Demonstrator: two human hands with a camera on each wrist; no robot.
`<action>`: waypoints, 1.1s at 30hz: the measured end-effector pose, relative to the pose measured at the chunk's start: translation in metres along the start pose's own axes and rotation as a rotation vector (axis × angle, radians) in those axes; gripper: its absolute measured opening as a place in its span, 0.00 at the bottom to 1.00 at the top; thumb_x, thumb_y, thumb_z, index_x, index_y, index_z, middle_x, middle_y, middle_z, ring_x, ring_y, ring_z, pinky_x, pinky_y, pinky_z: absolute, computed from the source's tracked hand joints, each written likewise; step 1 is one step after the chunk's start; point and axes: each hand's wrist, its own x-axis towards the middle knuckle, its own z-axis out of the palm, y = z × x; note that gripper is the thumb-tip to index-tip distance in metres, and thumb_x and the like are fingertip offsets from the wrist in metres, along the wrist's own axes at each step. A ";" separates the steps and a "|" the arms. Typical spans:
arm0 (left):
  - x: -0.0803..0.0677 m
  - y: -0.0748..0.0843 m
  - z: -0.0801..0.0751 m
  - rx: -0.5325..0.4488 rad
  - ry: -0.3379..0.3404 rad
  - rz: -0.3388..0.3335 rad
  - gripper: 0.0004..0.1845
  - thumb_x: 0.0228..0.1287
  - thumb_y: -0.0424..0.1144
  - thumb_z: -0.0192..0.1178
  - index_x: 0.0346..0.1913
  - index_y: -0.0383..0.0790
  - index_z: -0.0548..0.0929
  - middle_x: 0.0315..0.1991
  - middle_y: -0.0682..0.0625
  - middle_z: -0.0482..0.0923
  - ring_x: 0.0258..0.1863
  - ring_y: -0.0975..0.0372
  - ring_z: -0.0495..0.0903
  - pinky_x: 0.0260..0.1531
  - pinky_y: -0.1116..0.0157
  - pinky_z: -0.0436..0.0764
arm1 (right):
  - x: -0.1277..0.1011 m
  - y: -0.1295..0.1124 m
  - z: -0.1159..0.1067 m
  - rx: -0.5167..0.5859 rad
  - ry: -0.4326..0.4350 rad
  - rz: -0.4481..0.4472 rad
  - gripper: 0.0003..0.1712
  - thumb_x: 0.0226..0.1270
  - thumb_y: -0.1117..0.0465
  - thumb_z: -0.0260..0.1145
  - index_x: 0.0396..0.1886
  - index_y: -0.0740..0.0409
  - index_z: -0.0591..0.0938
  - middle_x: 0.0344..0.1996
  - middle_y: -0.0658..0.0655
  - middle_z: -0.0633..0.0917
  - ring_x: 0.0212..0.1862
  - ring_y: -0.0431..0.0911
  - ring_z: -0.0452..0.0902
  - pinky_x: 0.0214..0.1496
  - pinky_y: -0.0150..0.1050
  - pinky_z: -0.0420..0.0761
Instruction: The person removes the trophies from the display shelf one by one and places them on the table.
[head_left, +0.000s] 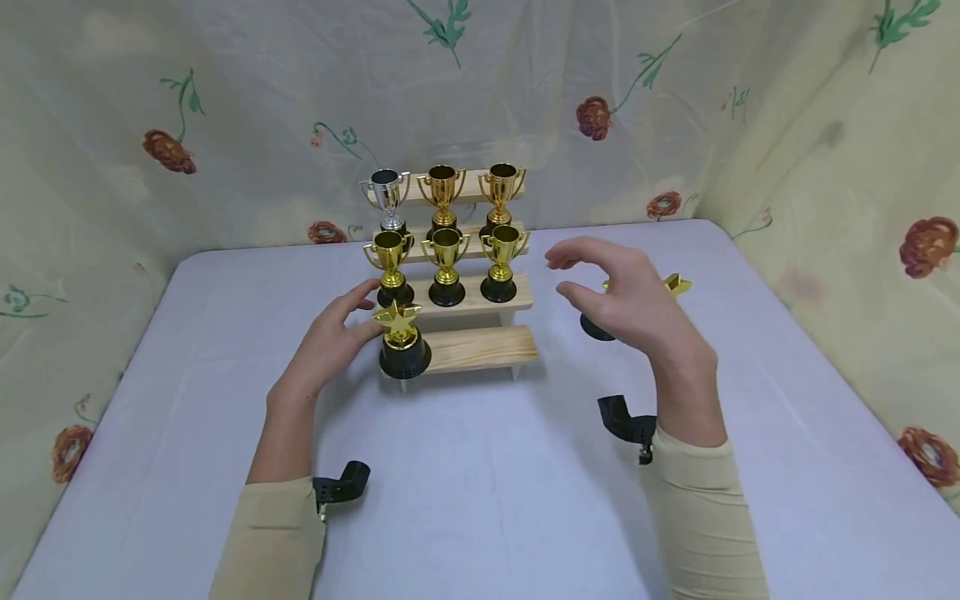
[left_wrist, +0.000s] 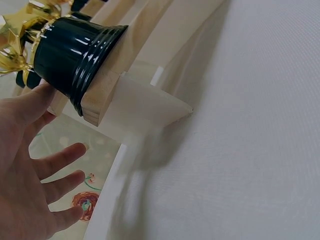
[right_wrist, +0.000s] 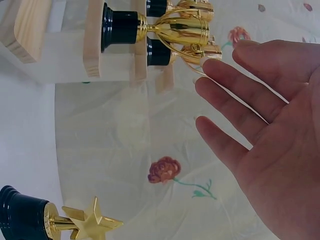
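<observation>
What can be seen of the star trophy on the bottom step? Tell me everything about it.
The star trophy has a shiny gold star on a short gold stem above a glossy black, ribbed round base. It looks like plastic. It stands upright at the left end of the lowest plank of the wooden stepped stand, its base reaching the plank's front edge. The left hand rests open beside it, a fingertip touching the base. The right hand is well away from it.

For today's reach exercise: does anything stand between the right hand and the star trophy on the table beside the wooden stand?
Nothing visible does. The right hand hovers open just above the star trophy, which stands alone on the table, apart from the wooden stand.
</observation>
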 end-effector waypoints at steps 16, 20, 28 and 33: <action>-0.001 0.000 0.000 -0.001 0.004 0.009 0.35 0.68 0.54 0.59 0.76 0.70 0.58 0.70 0.46 0.68 0.76 0.47 0.58 0.69 0.35 0.59 | 0.004 -0.006 0.014 0.016 -0.047 -0.075 0.18 0.64 0.66 0.68 0.55 0.52 0.83 0.50 0.53 0.86 0.55 0.45 0.79 0.62 0.47 0.74; 0.000 0.000 0.001 -0.008 0.007 0.005 0.35 0.68 0.53 0.58 0.75 0.70 0.59 0.70 0.46 0.68 0.76 0.47 0.58 0.68 0.34 0.60 | 0.004 -0.009 0.019 0.023 -0.075 -0.081 0.19 0.65 0.66 0.67 0.56 0.53 0.82 0.51 0.53 0.85 0.56 0.46 0.78 0.62 0.48 0.74; -0.001 -0.003 -0.001 -0.014 -0.005 0.064 0.36 0.68 0.55 0.59 0.76 0.66 0.59 0.70 0.45 0.69 0.76 0.48 0.59 0.70 0.37 0.59 | 0.008 -0.017 0.035 -0.002 -0.160 -0.113 0.20 0.67 0.63 0.67 0.59 0.56 0.81 0.54 0.56 0.85 0.58 0.48 0.78 0.64 0.51 0.75; -0.001 -0.003 -0.002 -0.012 -0.002 0.074 0.36 0.67 0.56 0.59 0.76 0.65 0.59 0.69 0.45 0.69 0.75 0.48 0.59 0.70 0.37 0.59 | 0.009 -0.025 0.043 0.018 -0.185 -0.106 0.20 0.68 0.64 0.66 0.59 0.53 0.81 0.55 0.55 0.85 0.59 0.47 0.77 0.64 0.52 0.75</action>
